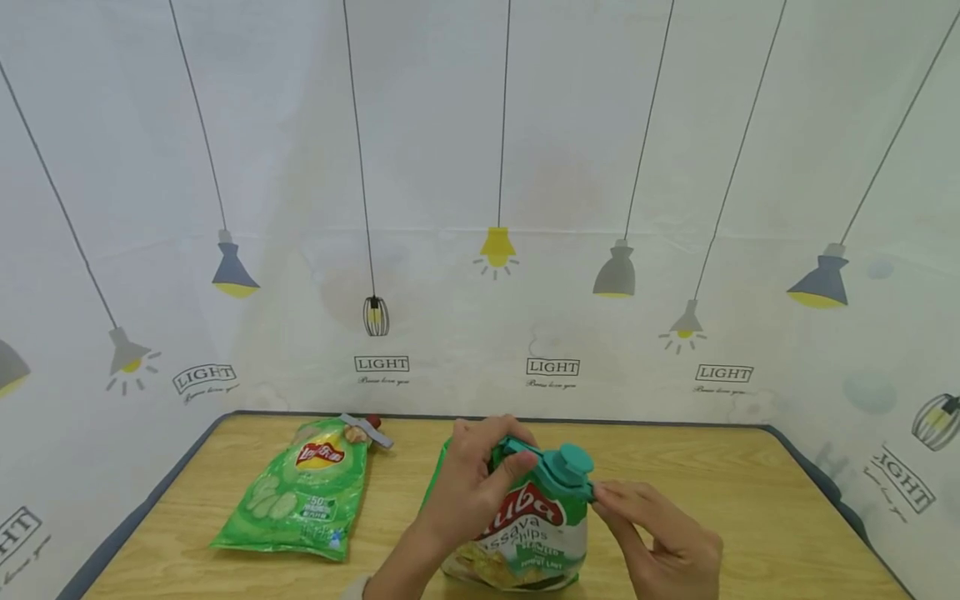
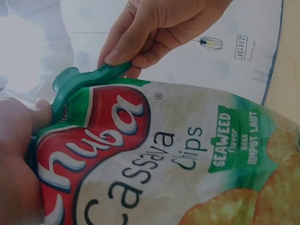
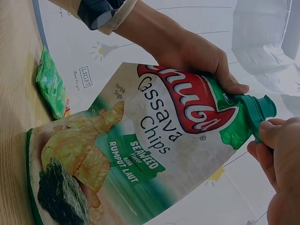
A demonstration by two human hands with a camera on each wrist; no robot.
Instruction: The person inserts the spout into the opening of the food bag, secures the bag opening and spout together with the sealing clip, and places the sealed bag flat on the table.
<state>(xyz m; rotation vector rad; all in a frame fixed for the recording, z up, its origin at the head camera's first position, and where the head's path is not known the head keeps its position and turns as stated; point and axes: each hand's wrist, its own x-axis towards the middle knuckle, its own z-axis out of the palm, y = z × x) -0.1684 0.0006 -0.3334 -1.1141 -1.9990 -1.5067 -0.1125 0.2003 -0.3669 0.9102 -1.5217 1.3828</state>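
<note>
A bag of cassava chips (image 1: 536, 542) stands upright on the wooden table, its green, white and red front facing me. Across its top edge lies a teal bag clip (image 1: 567, 468) with a round capped spout. My left hand (image 1: 480, 471) grips the bag's top at the left end of the clip, thumb in front and fingers behind. At the clip's other end, my right hand (image 1: 663, 533) pinches the tip between thumb and fingers. The right wrist view shows the clip (image 3: 255, 112) running along the bag's mouth between both hands.
To the left lies a green bag of potato chips (image 1: 292, 492), with a grey clip (image 1: 366, 431) at its top corner. A white sheet printed with lamps (image 1: 450, 167) rises behind the table (image 1: 675, 450) and along its sides.
</note>
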